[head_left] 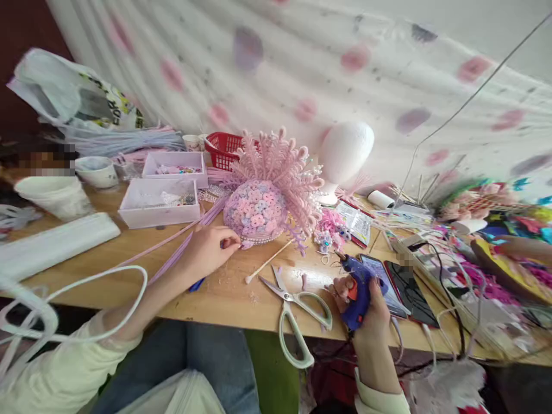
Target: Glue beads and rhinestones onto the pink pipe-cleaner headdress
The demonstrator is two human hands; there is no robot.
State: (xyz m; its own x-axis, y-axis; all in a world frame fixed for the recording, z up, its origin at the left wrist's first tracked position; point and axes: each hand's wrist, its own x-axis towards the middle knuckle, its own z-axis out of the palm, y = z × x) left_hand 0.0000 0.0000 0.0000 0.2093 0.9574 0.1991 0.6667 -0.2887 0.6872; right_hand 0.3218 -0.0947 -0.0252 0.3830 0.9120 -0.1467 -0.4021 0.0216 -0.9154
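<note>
A pink headpiece (254, 210) stands on the table, its dome covered in small pink, lilac and blue flowers with pearl trim at the lower edge. Fluffy pink chenille fronds (276, 155) fan out behind it. At its front left edge, my left hand (211, 247) is closed, thumb and finger pinched; whatever they hold is too small to make out. A tiny pink piece (246, 244) lies right at those fingertips. My right hand (373, 310) is wrapped around a blue hot glue gun (357, 287), nozzle pointing up and left. Between the hands lie open scissors (288, 297) with pale handles.
White boxes (159, 215) of beads, paper cups (97, 172) and a red basket (222, 149) stand at the back left. A white mannequin head (348, 150) is behind the headpiece. Phones (383, 284) lie right of the glue gun. Another person's hand (524, 250) shows far right.
</note>
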